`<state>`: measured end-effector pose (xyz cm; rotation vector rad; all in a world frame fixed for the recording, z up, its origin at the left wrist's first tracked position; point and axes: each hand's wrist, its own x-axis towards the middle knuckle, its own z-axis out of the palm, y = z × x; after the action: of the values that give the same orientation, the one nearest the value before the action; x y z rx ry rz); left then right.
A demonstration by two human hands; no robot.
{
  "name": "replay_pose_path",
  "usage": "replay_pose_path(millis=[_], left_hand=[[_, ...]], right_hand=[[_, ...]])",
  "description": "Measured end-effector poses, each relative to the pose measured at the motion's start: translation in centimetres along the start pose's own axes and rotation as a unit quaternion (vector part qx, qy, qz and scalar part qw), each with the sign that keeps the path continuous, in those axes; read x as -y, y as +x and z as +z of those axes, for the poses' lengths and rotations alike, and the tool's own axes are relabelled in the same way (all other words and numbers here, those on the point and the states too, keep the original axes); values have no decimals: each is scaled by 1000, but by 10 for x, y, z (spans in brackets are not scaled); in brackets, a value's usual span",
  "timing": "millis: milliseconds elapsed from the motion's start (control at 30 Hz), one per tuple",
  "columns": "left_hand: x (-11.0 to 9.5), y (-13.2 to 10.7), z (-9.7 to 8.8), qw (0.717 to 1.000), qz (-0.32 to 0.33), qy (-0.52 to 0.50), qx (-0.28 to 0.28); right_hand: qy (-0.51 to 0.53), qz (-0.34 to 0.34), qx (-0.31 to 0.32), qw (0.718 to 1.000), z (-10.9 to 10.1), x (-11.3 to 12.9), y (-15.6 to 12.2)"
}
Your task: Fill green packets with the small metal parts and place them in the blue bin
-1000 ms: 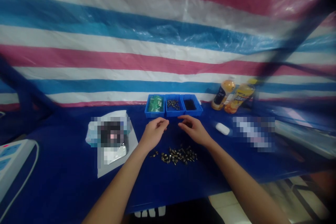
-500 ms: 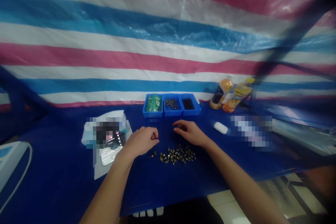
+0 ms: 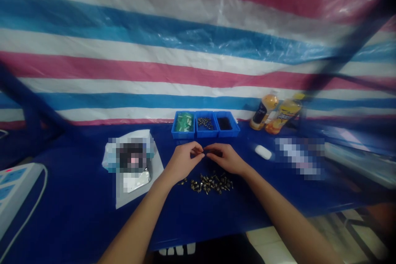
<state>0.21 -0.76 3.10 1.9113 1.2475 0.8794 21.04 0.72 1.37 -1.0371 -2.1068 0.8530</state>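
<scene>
From here I see metal parts [image 3: 213,184] heaped just nearside of the left hand [image 3: 184,159] and right hand [image 3: 225,158]; whether either grips anything, I can't tell.

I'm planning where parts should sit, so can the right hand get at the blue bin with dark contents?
Likely yes: the right hand is just on the near side of the blue bin, whose top is open, and nothing visible stands between them.

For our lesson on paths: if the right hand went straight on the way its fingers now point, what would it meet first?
Most likely the left hand, which lies just ahead of the right hand; whether the two touch, the picture leaves unclear.
</scene>
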Motion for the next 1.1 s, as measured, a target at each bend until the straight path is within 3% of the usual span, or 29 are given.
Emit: replay_pose_path(millis=[200,467,633,767,867,933,1033,1100], left_hand=[[-5,0,7,993,-30,-112,-1],[-5,1,9,982,-67,-173,17],[-1,3,7,977,-77,-197,-25],[4,5,5,975,-95,-194,-59],[6,6,4,980,-91,-171,-53],[7,5,3,988,-77,-121,-48],[12,4,2,997,-34,31,-62],[17,3,2,986,-14,152,-72]], right_hand=[[28,-21,-16,999,-1,3,1],[67,-10,22,997,-3,8,-2],[87,34,41,995,-1,7,-3],[116,65,-25,991,3,0,1],[223,64,-102,967,6,-4,4],[245,63,-115,961,7,-5,5],[190,73,-107,973,5,-7,4],[135,75,-88,984,3,-8,3]])
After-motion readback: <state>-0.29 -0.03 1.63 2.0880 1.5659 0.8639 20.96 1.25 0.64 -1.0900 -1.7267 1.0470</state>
